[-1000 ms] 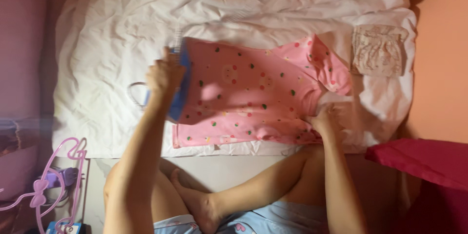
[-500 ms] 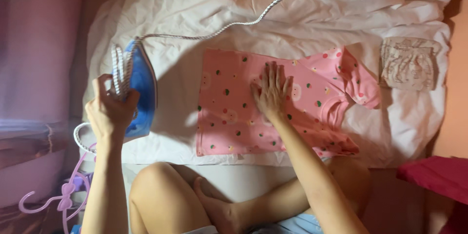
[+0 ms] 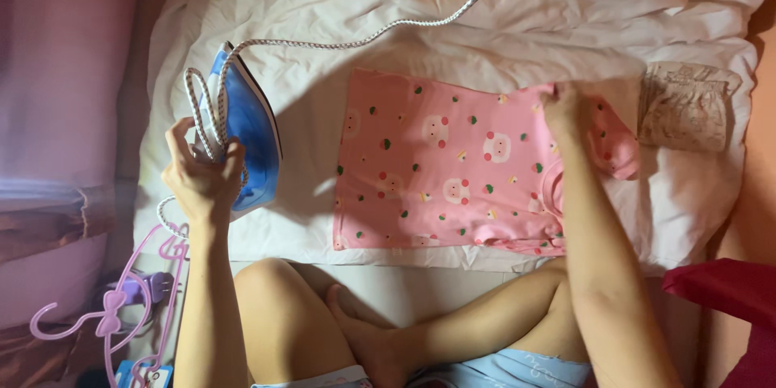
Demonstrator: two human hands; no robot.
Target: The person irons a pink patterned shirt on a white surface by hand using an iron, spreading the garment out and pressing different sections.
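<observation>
Sitting cross-legged on the floor, looking down at a white sheet [image 3: 323,16] spread out as an ironing surface. Left hand [image 3: 200,178] gripping the handle of a blue steam iron [image 3: 246,133], fingers wrapped round it together with a loop of the braided cord [image 3: 388,28]. Holding the iron over the left edge of the sheet, well clear of the garment, soleplate side facing right. Cord trailing up and across to the top right corner.

Right hand [image 3: 566,105] resting on the upper right part of a pink shirt [image 3: 444,162] with little animal faces and dots, fingers pressing or pinching the fabric near the sleeve. Bit blurry there, so hard telling if actually pinching or just laying flat on it.

Shirt lying mostly flat in the middle of the sheet, sleeve end bunching up on the right. Also sitting just past that sleeve: a small folded beige lacy piece [image 3: 685,105]. Pink plastic hangers [image 3: 113,315] lying down by the left knee, and something dark red [image 3: 723,291] poking in at the lower right.
</observation>
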